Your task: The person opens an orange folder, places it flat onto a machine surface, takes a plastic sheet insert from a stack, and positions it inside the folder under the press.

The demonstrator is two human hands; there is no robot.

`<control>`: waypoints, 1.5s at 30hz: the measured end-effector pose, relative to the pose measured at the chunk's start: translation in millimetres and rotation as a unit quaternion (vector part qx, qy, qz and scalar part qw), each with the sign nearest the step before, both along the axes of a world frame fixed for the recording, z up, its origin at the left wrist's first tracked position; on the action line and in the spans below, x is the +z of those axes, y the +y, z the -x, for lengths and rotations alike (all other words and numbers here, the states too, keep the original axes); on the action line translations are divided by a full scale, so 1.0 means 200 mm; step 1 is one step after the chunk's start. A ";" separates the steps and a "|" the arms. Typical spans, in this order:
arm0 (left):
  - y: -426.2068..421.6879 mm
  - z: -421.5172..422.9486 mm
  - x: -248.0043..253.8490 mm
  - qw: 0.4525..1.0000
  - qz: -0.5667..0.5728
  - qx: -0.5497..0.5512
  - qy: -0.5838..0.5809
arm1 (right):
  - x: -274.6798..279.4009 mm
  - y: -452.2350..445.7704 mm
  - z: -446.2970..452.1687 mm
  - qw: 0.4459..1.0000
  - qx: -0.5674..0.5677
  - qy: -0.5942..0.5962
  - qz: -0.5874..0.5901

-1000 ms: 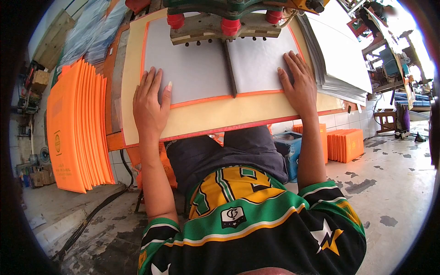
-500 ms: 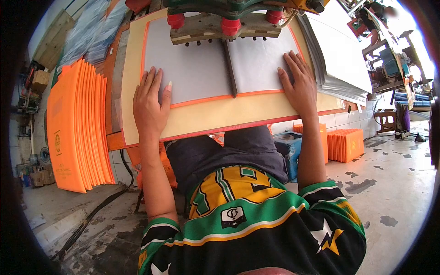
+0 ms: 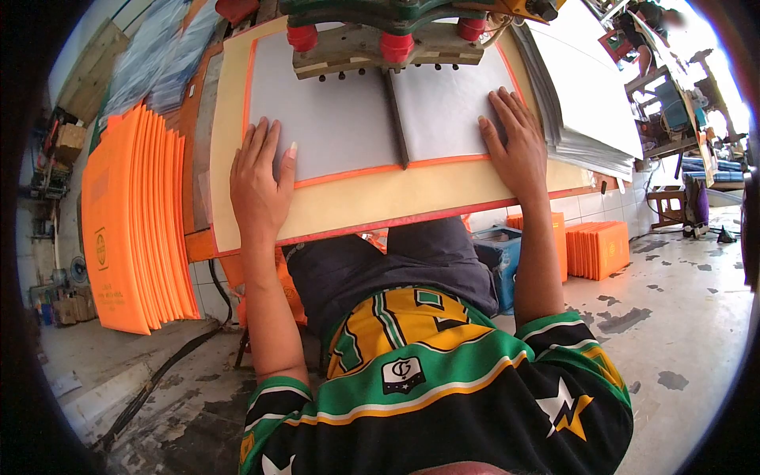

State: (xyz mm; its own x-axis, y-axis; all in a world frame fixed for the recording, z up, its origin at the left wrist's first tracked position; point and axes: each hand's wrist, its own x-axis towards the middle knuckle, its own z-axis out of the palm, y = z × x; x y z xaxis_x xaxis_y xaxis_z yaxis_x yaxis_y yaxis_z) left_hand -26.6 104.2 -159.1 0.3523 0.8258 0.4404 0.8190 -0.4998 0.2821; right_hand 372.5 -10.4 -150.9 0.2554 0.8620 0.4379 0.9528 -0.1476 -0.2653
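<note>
An orange-edged folder cover (image 3: 340, 119) lies spread on a cream board (image 3: 380, 198), with pale grey sheets over its two halves and a dark strip (image 3: 397, 119) down the middle. My left hand (image 3: 263, 178) rests flat on the cover's left edge, fingers extended and slightly apart. On the right edge lies my right hand (image 3: 518, 150), also flat, thumb spread from the fingers. Neither hand grips anything. Above the cover's far part hangs a green machine head (image 3: 388, 16) with red knobs and a wooden bar (image 3: 388, 54); the bar hides the cover's far edge.
A stack of orange folders (image 3: 131, 222) stands at the left, near clear plastic sheets (image 3: 162, 59). White sheets (image 3: 586, 95) are piled at the right. Below are a blue crate (image 3: 497, 257) and more orange folders (image 3: 598, 249) on the floor. Another person (image 3: 651, 20) is at the far right.
Both hands and the cover stay in place. The machine head appears very slightly lower. At the far right, the other person has shifted a little.
</note>
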 end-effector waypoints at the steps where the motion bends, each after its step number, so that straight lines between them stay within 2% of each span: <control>1: 0.00 0.00 0.01 1.000 -0.004 0.000 0.010 | 0.00 0.00 0.00 1.000 0.001 0.002 -0.001; 45: 0.00 0.00 -0.01 1.000 -0.011 0.003 -0.005 | -0.01 0.00 0.00 1.000 -0.002 -0.017 0.001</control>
State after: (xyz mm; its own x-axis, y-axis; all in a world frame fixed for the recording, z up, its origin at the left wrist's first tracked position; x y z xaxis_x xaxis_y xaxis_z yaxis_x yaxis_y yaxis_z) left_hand -27.4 104.5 -161.7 0.3433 0.8177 0.4621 0.8187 -0.5016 0.2794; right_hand 373.0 -9.5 -153.0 0.2445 0.8618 0.4444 0.9604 -0.1522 -0.2334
